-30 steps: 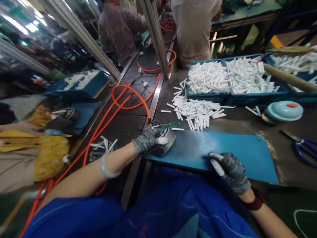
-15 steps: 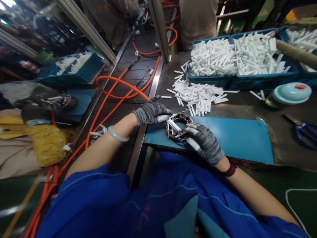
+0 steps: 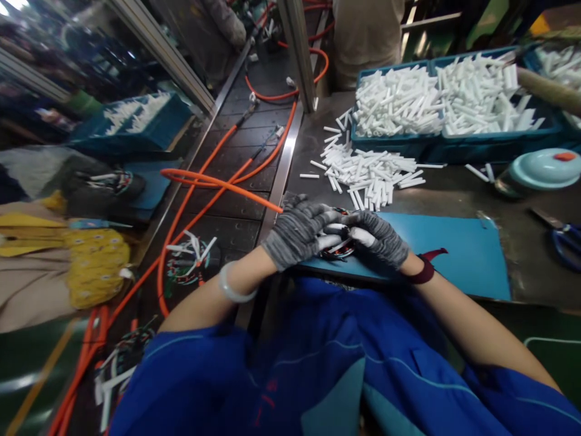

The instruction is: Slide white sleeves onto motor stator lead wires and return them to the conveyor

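Note:
A ring-shaped motor stator (image 3: 341, 250) with dark windings, orange bits and white sleeves rests on the blue mat (image 3: 436, 248) in front of me. My left hand (image 3: 299, 233), in a grey knitted glove with pale fingertips, reaches over its left side, fingers bent round it. On its right edge, my right hand (image 3: 377, 237), gloved the same way, grips with thumb and fingers close together. Between them the fingertips meet at the white sleeves and wires. Much of the ring is hidden by both hands. Behind my left hand ends an orange cable (image 3: 254, 197).
Loose white tubes (image 3: 372, 172) lie beyond the mat, before blue bins (image 3: 390, 144) of more tubes. A lidded jar (image 3: 540, 169) and scissors (image 3: 563, 233) are at right. Left, a slatted conveyor (image 3: 236, 212) carries orange cables and wired stators (image 3: 188, 263). People are nearby.
My left hand has moved right, from the ring's left edge onto it. My right hand has closed in on the ring. The orange cable loop has shifted, and wired stators now show beside my left arm.

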Motion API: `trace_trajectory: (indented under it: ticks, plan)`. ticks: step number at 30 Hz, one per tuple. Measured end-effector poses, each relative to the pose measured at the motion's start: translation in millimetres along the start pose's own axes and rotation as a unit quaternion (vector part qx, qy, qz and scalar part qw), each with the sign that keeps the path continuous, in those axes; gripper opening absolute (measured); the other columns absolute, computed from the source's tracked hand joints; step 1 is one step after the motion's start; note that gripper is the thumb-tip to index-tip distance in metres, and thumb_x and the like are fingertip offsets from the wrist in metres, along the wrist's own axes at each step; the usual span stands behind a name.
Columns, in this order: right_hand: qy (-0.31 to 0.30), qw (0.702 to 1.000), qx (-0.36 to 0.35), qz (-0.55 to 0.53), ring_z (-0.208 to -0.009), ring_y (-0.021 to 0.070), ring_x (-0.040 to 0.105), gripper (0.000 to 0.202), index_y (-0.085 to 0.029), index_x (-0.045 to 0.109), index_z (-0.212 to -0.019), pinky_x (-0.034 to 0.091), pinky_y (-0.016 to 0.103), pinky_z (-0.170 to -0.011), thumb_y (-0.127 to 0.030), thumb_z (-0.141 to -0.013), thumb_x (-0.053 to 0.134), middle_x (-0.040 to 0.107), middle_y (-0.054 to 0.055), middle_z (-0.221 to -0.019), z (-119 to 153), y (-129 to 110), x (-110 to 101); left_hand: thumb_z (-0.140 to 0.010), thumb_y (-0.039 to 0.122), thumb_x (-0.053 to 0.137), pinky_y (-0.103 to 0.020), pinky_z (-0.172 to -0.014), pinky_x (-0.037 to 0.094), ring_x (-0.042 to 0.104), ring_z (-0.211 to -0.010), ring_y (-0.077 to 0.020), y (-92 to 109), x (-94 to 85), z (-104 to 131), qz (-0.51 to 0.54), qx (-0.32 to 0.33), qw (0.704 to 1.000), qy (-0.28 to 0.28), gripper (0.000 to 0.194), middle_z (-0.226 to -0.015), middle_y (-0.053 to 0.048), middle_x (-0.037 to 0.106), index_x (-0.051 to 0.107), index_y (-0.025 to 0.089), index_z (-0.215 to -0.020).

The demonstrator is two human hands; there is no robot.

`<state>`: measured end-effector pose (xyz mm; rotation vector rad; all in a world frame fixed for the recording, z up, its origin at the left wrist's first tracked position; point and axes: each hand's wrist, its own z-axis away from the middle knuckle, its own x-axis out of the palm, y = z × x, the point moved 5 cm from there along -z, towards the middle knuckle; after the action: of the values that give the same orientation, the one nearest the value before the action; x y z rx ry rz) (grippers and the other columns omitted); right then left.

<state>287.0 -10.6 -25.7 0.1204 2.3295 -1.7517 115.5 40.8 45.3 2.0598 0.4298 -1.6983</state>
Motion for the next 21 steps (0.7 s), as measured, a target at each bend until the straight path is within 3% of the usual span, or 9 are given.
trace_trajectory:
  ticks: [3, 6, 10, 14, 21]
  plan:
    - [-0.01, 0.996, 0.048, -0.074, -0.102, 0.0212, 0.07, 0.034, -0.026, 0.072, -0.112, 0.056, 0.039, -0.095, -0.053, -0.093, 0.066, 0.076, 0.004, -0.111, 4.6, 7.5, -0.7, -0.101, 0.038, 0.055, -0.053, -0.119, 0.035, 0.065, -0.116, -0.025, 3.0, 11.5, -11.3, -0.023, 0.043, 0.999, -0.013, 0.031, -0.118, -0.006, 0.075, 0.073, 0.024, -0.122]
    - [-0.024, 0.992, 0.069, -0.106, -0.102, 0.0199, 0.071, 0.033, -0.027, 0.074, -0.113, 0.056, 0.037, -0.094, -0.05, -0.09, 0.07, 0.076, 0.003, -0.112, 4.3, 11.2, 1.0, -0.103, 0.038, 0.052, -0.053, -0.122, 0.032, 0.065, -0.112, -0.0238, -8.9, 12.4, -9.2, -0.033, 0.047, 0.998, -0.016, 0.029, -0.108, -0.003, 0.077, 0.076, 0.028, -0.116]
    - [-0.038, 0.99, 0.07, -0.115, -0.109, 0.02, 0.07, 0.032, -0.029, 0.075, -0.118, 0.054, 0.038, -0.1, -0.046, -0.091, 0.071, 0.076, 0.002, -0.118, -4.8, 9.8, 4.8, -0.101, 0.046, 0.054, -0.052, -0.112, 0.042, 0.067, -0.097, -0.023, -26.1, 18.0, 1.0, -0.048, 0.019, 0.998, -0.044, 0.034, -0.1, -0.006, 0.077, 0.075, 0.024, -0.118]
    - [-0.071, 0.984, 0.087, -0.141, -0.107, 0.0213, 0.072, 0.035, -0.031, 0.076, -0.119, 0.055, 0.038, -0.097, -0.047, -0.089, 0.073, 0.077, 0.002, -0.118, -11.5, 7.5, 7.6, -0.104, 0.046, 0.047, -0.045, -0.101, 0.048, 0.067, -0.096, -0.0229, -21.2, 34.4, 4.3, -0.063, 0.016, 0.995, -0.077, 0.039, -0.094, -0.007, 0.076, 0.075, 0.023, -0.117]
    - [-0.001, 0.996, 0.085, 0.037, -0.078, 0.0186, 0.07, 0.032, -0.02, 0.081, -0.103, 0.054, 0.031, -0.074, -0.045, -0.085, 0.074, 0.078, 0.006, -0.088, -18.6, -0.3, 12.4, -0.106, 0.044, 0.041, -0.038, -0.091, 0.052, 0.068, -0.093, -0.0223, -17.6, 47.3, 7.2, -0.02, 0.0, 0.997, -0.069, 0.043, -0.093, -0.008, 0.076, 0.076, 0.019, -0.112]
